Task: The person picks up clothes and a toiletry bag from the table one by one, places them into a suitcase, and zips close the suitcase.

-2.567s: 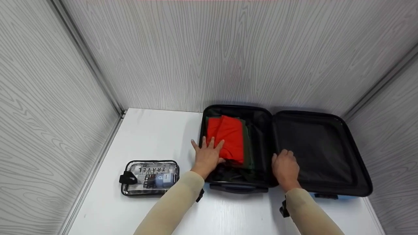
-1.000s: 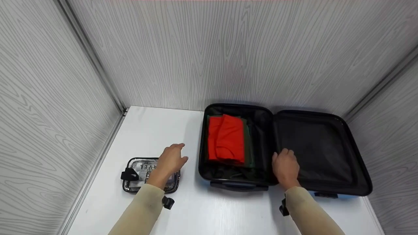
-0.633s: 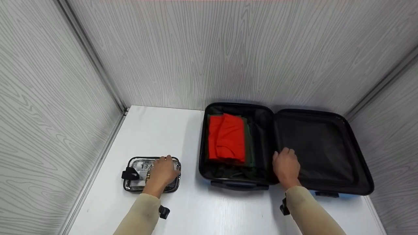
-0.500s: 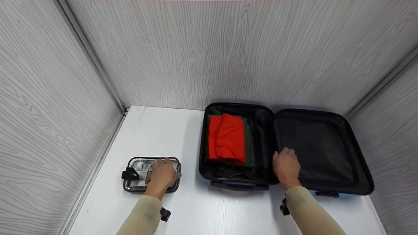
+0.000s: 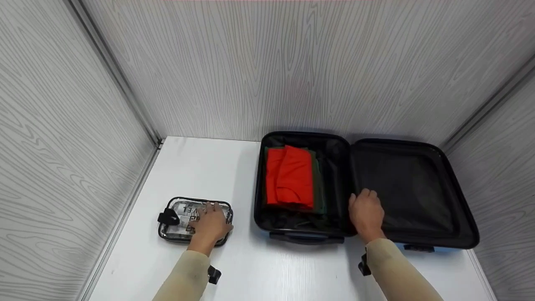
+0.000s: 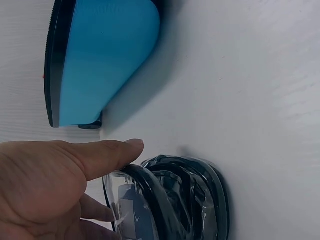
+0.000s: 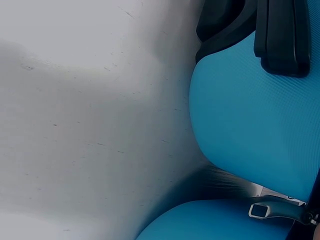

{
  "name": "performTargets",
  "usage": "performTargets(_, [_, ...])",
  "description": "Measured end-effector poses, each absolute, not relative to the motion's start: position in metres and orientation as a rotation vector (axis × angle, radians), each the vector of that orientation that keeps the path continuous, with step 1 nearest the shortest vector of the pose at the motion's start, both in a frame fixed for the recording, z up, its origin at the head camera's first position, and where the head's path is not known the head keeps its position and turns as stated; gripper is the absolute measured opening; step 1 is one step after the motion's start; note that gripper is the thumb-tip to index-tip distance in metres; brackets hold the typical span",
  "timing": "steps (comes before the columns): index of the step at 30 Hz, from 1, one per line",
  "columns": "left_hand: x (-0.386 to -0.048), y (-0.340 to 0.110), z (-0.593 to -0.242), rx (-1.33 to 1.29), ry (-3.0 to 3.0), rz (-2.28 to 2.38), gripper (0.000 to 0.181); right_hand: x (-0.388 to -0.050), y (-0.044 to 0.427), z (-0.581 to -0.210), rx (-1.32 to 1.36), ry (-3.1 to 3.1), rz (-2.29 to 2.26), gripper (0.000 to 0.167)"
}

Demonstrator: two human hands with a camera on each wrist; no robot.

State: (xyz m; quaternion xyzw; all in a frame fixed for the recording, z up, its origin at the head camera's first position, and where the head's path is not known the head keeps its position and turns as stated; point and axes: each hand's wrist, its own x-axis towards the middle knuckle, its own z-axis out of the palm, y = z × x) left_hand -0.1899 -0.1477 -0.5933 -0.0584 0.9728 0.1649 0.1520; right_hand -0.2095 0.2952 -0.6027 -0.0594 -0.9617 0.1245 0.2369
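Observation:
My left hand [image 5: 210, 224] lies over the right part of a clear toiletry bag [image 5: 177, 232] with black piping, lettering and a black strap. Its fingers are spread on the top face, and the thumb reaches out straight by the right end. In the left wrist view the straight thumb [image 6: 107, 156] is at the bag's edge [image 6: 150, 200], with a bluish item showing through the plastic. At the middle of an open suitcase [image 5: 307, 239], my right hand [image 5: 366, 215] grips the rim between the two halves; its fingertips are partly hidden.
Folded red cloth [image 5: 294, 177] lies on dark green cloth [image 5: 318, 188] in the suitcase's left half. The black-lined right half [image 5: 403, 192] lies spread beside it. Both stand on a white tabletop [image 5: 200, 167], with grey wood-grain panels [image 5: 250, 71] behind and at the sides.
My left hand has left the red cloth and moved left onto the toiletry bag. The bag has since turned slightly, its left end away from me. My right hand stays put.

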Motion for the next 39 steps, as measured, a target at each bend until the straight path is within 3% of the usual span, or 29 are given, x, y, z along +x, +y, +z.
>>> performTargets(11, [-0.195, -0.147, -0.593, -0.022, 2.802, 0.492, 0.080, -0.211, 0.295, -0.602, -0.221, -2.684, 0.411, 0.036])
performTargets(21, [-0.197, -0.143, -0.596, 0.283, 2.866, 0.460, 0.059, -0.210, 0.296, -0.601, -0.222, -2.711, 0.398, 0.035])
performTargets(31, [-0.203, -0.161, -0.591, 0.507, 2.772, 0.426, 0.060, -0.210, 0.295, -0.603, -0.205, -2.675, 0.342, 0.035])
performTargets(39, [-0.210, -0.172, -0.587, 0.504, 2.727, 0.537, 0.056, -0.209, 0.295, -0.602, -0.217, -2.708, 0.343, 0.036])
